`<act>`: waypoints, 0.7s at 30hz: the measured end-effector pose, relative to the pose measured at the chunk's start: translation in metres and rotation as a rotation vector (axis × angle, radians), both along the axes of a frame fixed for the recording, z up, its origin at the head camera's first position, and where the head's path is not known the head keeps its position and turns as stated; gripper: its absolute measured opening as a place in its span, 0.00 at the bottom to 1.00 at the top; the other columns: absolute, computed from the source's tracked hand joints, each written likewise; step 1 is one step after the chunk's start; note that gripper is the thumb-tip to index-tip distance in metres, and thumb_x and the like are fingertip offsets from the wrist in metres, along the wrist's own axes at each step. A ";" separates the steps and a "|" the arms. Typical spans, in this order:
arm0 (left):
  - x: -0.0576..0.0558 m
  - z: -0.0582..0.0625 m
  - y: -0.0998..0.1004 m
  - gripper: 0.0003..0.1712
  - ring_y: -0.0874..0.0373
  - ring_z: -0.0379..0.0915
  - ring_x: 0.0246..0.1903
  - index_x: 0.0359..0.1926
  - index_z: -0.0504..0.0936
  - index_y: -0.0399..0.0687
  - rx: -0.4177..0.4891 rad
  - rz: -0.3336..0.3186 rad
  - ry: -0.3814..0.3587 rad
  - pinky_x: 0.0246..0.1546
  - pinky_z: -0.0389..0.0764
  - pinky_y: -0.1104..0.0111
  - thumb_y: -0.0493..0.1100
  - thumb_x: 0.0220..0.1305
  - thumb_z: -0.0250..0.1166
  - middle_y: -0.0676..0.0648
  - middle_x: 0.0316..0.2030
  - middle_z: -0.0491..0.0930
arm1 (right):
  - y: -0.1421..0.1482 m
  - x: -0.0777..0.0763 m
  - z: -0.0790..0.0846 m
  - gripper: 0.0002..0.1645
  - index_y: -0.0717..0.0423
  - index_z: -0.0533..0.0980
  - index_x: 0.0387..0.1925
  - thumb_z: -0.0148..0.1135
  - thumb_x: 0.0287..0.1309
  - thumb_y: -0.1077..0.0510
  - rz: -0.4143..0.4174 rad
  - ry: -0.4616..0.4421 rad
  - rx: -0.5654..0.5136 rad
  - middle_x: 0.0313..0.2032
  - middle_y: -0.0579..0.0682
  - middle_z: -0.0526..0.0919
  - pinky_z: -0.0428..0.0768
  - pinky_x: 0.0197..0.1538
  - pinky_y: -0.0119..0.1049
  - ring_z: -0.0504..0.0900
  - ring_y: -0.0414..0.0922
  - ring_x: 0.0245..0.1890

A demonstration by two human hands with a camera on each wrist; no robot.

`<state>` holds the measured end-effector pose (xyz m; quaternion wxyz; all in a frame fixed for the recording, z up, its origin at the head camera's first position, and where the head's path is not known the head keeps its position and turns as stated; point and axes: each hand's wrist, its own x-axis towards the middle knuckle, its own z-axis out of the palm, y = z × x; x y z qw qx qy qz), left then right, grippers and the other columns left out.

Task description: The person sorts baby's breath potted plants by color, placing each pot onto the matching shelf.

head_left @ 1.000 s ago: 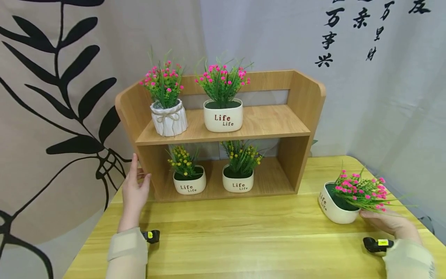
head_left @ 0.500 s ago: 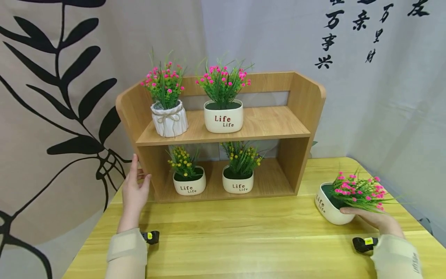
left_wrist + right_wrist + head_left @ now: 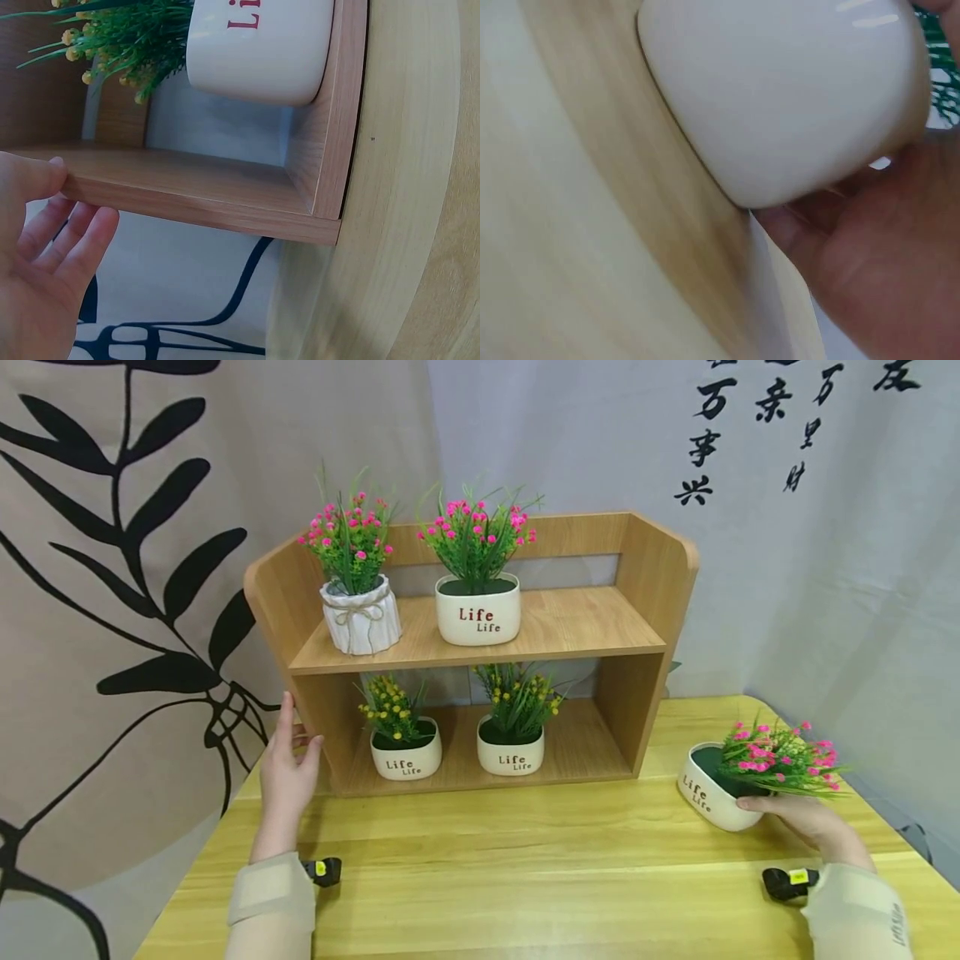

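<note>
At the table's right side, my right hand (image 3: 813, 827) grips a white "Life" flowerpot (image 3: 708, 793) with pink artificial flowers (image 3: 783, 760). The thumb lies at the rim, and the other fingers reach round the pot's far side in the right wrist view. This pot (image 3: 780, 97) leans to the right in the head view. On the left, my left hand (image 3: 288, 777) holds the front edge of a two-tier wooden shelf's (image 3: 592, 618) side panel. In the left wrist view the thumb is inside the panel (image 3: 195, 199) and the fingers (image 3: 90, 244) are outside.
A white twine-tied pot (image 3: 362, 618) and a "Life" pot (image 3: 477, 614), both pink-flowered, stand on the upper tier. Two yellow-flowered pots, a left one (image 3: 407, 756) and a right one (image 3: 512, 752), occupy the lower tier. A printed curtain (image 3: 540, 435) hangs behind the table (image 3: 480, 868).
My right hand has moved left and closed on the pot, its thumb coming to the rim. The pot has shifted slightly left and away from me. The left hand stays put.
</note>
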<state>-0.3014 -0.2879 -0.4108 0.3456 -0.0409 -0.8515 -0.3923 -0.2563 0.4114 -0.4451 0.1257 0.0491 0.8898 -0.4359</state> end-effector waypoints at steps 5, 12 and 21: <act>0.000 0.001 0.000 0.53 0.36 0.74 0.46 0.77 0.42 0.69 0.006 -0.001 -0.006 0.43 0.80 0.44 0.26 0.64 0.59 0.35 0.65 0.64 | 0.006 0.002 -0.005 0.53 0.86 0.43 0.65 0.59 0.64 0.50 0.026 0.162 -0.015 0.65 0.83 0.49 0.67 0.64 0.56 0.66 0.63 0.63; 0.000 0.001 0.001 0.53 0.36 0.73 0.47 0.77 0.42 0.69 -0.001 0.004 -0.008 0.43 0.80 0.44 0.26 0.65 0.58 0.35 0.65 0.63 | 0.004 0.004 -0.006 0.45 0.81 0.59 0.63 0.61 0.63 0.47 0.040 0.220 0.080 0.57 0.75 0.70 0.74 0.54 0.53 0.73 0.48 0.50; -0.001 0.000 0.001 0.53 0.35 0.73 0.47 0.77 0.43 0.69 0.005 0.001 -0.011 0.43 0.80 0.42 0.25 0.65 0.58 0.34 0.66 0.63 | -0.003 -0.001 -0.003 0.45 0.80 0.68 0.55 0.65 0.57 0.42 0.006 0.205 0.201 0.47 0.70 0.77 0.75 0.45 0.43 0.73 0.53 0.43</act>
